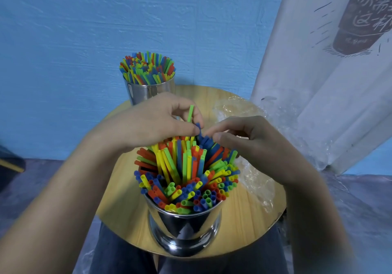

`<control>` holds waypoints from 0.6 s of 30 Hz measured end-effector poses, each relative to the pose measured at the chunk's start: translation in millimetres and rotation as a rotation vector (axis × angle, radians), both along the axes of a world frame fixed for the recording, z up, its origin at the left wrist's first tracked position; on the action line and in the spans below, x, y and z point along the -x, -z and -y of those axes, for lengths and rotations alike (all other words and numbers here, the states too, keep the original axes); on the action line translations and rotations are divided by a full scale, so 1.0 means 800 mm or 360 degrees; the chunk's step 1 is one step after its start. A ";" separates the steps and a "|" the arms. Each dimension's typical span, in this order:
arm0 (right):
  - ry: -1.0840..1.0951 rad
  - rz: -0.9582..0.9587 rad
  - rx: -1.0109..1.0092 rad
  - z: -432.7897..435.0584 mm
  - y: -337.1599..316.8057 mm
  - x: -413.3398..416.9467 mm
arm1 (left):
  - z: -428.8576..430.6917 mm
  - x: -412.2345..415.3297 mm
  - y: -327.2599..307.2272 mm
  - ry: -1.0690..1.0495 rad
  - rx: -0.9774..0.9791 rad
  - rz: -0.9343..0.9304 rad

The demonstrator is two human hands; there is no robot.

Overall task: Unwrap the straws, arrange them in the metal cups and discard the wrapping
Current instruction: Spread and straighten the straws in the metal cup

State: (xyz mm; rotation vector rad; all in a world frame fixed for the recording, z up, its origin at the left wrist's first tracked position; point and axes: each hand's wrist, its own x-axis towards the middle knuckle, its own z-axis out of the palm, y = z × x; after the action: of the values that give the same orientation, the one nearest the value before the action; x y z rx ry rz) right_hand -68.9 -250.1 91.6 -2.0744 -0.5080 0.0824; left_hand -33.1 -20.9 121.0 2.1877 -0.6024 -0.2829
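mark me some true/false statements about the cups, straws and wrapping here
1. The near cup and the far cup both hold straws. True.
2. The left hand holds a green straw. True.
3. The clear wrapping is stuffed inside the far cup. False: it lies on the wooden table, right of the cups.
4. The right hand lies flat on the table. False: its curled fingers reach the blue straws sticking up from the near cup.
5. Every straw is yellow. False: they are red, yellow, green and blue.
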 end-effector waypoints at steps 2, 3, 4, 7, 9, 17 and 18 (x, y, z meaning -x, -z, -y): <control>-0.0024 -0.0022 0.0006 0.000 -0.003 -0.001 | -0.002 -0.001 0.001 0.0012 -0.0024 -0.0006; -0.0046 -0.0044 0.0007 0.001 -0.005 -0.002 | -0.002 -0.002 0.001 0.0024 -0.0027 -0.0013; -0.0066 -0.0062 0.0006 0.001 -0.006 -0.002 | -0.003 -0.002 0.001 0.0038 -0.0028 -0.0019; -0.0086 -0.0059 0.0010 0.001 -0.008 -0.003 | -0.004 -0.003 0.000 0.0086 -0.0068 -0.0019; -0.0092 -0.0040 0.0007 0.000 -0.009 -0.003 | -0.003 -0.004 0.000 0.0121 -0.0099 -0.0038; -0.0168 -0.0005 0.0005 -0.001 -0.010 -0.002 | 0.000 -0.002 0.002 0.0158 -0.0026 0.0003; -0.0178 -0.0009 -0.0003 -0.002 -0.010 -0.001 | 0.000 -0.001 0.001 0.0159 -0.0026 0.0012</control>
State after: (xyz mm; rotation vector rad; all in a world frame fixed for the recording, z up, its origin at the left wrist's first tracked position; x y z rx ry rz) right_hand -67.8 -248.8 99.9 -2.0426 -0.6200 0.1534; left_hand -32.4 -20.8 120.1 2.1789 -0.7172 -0.3333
